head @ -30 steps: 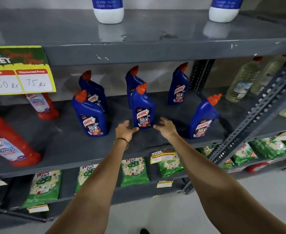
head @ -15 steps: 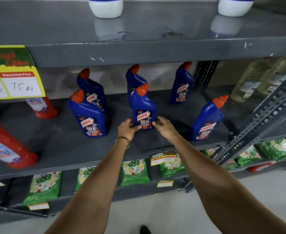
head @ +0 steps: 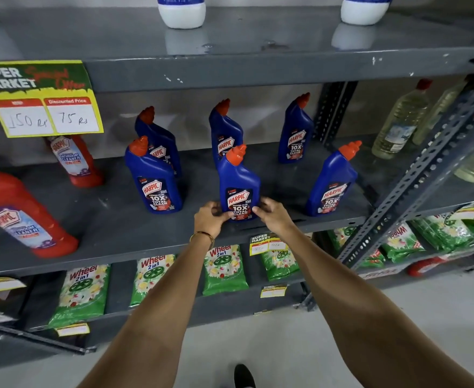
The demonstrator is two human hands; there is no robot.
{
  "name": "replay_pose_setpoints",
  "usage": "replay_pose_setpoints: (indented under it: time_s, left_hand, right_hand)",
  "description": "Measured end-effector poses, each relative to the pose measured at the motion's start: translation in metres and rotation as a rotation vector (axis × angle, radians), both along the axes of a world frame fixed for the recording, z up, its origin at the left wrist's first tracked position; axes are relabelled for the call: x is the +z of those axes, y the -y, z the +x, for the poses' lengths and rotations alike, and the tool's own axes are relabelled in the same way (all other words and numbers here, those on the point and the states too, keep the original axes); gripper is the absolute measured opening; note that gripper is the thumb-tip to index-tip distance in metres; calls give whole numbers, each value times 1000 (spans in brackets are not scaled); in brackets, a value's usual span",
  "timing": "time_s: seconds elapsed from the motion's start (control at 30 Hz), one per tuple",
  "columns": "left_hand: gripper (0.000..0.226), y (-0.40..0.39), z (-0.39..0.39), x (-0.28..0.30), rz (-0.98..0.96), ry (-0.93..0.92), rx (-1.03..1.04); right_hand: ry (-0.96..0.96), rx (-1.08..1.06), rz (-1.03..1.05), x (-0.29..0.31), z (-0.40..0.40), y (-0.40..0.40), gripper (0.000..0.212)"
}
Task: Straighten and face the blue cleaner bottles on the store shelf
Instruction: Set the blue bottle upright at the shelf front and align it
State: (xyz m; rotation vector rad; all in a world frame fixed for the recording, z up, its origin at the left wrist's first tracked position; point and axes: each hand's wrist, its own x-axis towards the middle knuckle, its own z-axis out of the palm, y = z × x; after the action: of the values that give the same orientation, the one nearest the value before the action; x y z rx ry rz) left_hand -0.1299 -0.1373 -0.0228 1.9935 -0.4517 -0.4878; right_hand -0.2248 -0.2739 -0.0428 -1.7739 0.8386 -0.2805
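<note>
Several blue Harpic cleaner bottles with orange caps stand on the grey middle shelf (head: 112, 231). The front middle bottle (head: 238, 180) faces me with its label forward. My left hand (head: 210, 219) grips its base on the left and my right hand (head: 272, 212) grips its base on the right. A front left bottle (head: 153, 180) and a front right bottle (head: 332, 182) stand apart on either side, the right one turned slightly. Three more bottles stand behind: back left (head: 157, 141), back middle (head: 224, 130) and back right (head: 296, 130).
Red Harpic bottles (head: 20, 214) stand at the shelf's left under a yellow price sign (head: 42, 99). Clear liquid bottles (head: 401, 121) sit beyond the slotted upright (head: 415, 177) on the right. Green detergent packs (head: 224, 268) fill the shelf below. White bottles (head: 181, 11) stand above.
Both hands have moved forward from the shelf surface and closed on the base of the front middle bottle. The bottle looks a little nearer the shelf's front edge.
</note>
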Motion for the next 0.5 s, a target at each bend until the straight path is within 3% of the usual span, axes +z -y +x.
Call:
replay_pose_setpoints:
  time_s: [0.5]
  left_hand:
    - [44, -12, -15, 3, -5, 6, -11]
  right_hand:
    - [27, 16, 48, 6, -14, -10, 30]
